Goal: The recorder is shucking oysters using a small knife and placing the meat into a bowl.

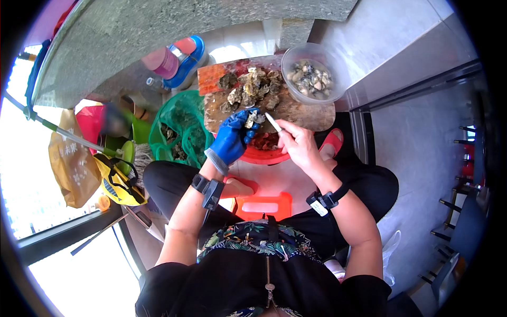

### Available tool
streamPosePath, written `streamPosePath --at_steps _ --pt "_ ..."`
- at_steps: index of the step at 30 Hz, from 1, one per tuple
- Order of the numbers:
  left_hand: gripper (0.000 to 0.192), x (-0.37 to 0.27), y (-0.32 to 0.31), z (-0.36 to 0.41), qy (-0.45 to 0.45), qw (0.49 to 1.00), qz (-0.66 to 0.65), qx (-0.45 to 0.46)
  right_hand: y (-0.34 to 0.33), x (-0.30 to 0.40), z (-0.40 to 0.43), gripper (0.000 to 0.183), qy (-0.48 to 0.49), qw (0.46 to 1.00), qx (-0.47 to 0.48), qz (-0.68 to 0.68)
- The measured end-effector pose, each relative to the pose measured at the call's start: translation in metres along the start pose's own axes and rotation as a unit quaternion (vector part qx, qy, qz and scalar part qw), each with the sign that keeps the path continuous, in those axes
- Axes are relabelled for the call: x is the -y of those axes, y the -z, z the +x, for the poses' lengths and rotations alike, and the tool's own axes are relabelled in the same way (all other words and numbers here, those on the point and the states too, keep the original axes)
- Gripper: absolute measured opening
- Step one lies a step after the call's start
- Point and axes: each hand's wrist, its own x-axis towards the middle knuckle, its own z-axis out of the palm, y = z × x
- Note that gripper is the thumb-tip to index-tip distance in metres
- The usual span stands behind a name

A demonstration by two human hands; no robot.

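Note:
My left hand (233, 136), in a blue rubber-coated glove with a grey cuff, holds an oyster (254, 119) between its fingers. My bare right hand (298, 143) grips a small tool with a pale, narrow end (273, 122), which points at the oyster; whether its tip touches the shell I cannot tell. Just beyond my hands, a heap of rough oyster shells (255, 87) lies on a worn wooden board (317, 117). A clear plastic bowl (340, 89) at the board's right end holds shucked oyster meat (311, 81) in liquid.
Below the board is a red basin (269, 157) with shell pieces inside. A green mesh bag (190, 111) of oysters lies at the left, near a mop head (141, 158) and a yellow bag (119, 186). A grey stone counter (198, 18) overhangs the far side. An orange-red plastic stool (263, 216) stands between my legs.

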Motion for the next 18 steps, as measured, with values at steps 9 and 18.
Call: streamPosePath --at_steps 9,18 --pt "0.027 0.01 -0.021 -0.01 0.001 0.997 0.043 -0.067 0.012 0.019 -0.001 0.051 -0.259 0.721 0.227 0.601" --pt "0.028 -0.008 -0.021 -0.005 0.028 0.993 -0.115 -0.023 0.017 0.011 0.001 0.044 -0.271 0.717 0.16 0.622"
